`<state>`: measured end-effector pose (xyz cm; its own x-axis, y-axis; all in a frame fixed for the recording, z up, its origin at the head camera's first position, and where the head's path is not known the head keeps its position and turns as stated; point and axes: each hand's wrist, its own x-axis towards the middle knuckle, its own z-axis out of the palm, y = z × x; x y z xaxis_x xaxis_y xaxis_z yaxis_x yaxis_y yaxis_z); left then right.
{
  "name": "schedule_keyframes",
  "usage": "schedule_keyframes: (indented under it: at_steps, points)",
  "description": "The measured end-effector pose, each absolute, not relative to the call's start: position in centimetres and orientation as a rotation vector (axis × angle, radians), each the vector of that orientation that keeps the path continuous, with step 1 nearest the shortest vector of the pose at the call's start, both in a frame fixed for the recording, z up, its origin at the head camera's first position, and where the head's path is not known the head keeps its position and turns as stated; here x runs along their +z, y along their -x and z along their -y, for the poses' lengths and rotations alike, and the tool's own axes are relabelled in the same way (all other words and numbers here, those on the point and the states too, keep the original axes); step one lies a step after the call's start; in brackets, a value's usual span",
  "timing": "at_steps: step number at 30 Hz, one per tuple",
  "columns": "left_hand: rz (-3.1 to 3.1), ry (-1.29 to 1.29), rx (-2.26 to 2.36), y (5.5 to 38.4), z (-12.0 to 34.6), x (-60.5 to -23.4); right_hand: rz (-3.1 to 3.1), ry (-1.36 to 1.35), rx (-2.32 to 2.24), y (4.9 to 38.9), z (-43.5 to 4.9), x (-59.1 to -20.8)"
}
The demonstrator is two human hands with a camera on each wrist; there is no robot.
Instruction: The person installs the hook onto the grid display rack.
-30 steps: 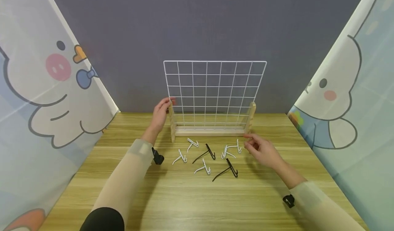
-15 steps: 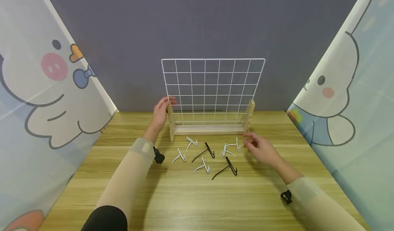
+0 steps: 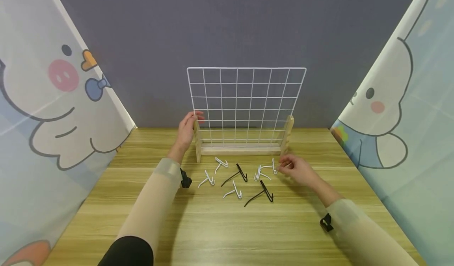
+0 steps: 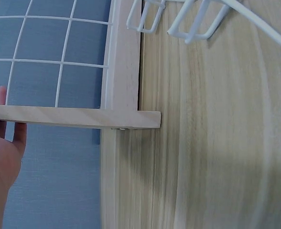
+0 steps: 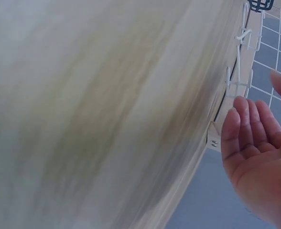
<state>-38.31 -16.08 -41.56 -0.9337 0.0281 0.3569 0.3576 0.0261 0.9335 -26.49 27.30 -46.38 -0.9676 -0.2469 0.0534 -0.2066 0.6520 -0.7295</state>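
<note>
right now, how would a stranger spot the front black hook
Find the white wire grid in its wooden stand. The front black hook lies before it on the table, farther from the stand than the other black hook; neighbouring hooks are white.

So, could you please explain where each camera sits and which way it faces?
Head: worn on the head, facing forward and down at the white wire grid panel in its pale wooden stand; the left hand, right hand and both pale sleeves show.
Left wrist: worn there, facing the stand's left post, picture turned sideways; part of the left hand shows.
Right wrist: worn there, looking across the wood-grain tabletop to the stand; the right hand's palm shows.
Both wrist views share the panel, the stand and white wire hooks.
</note>
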Motion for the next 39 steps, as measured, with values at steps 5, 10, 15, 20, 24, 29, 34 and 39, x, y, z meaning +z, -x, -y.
schedule_keyframes:
  at_steps: [5,10,15,20,24,29,34,39]
  points:
    - [2.088,0.377,-1.996,38.3,16.0,-41.9,-2.838,0.411,-1.129,26.9,-26.9,-47.0]
    - [2.061,0.395,-2.006,38.4,15.9,-42.1,-2.856,0.425,-1.089,27.1,-26.5,-47.1]
    - [2.050,0.402,-2.005,38.3,15.7,-42.1,-2.867,0.445,-1.042,27.2,-26.5,-47.1]
    - [2.040,0.421,-1.990,38.2,15.6,-41.8,-2.873,0.441,-1.011,27.3,-27.0,-47.1]
    - [2.012,0.433,-1.988,38.3,15.5,-41.7,-2.875,0.444,-1.015,27.2,-27.6,-46.9]
    - [2.019,0.417,-1.971,38.3,15.5,-41.6,-2.911,0.453,-0.967,27.3,-28.0,-46.8]
    - [2.002,0.416,-1.986,38.3,15.6,-41.7,-2.926,0.465,-0.940,27.4,-28.1,-46.8]
    - [1.997,0.421,-2.000,38.1,15.6,-41.6,-2.944,0.503,-0.922,27.5,-28.1,-46.8]
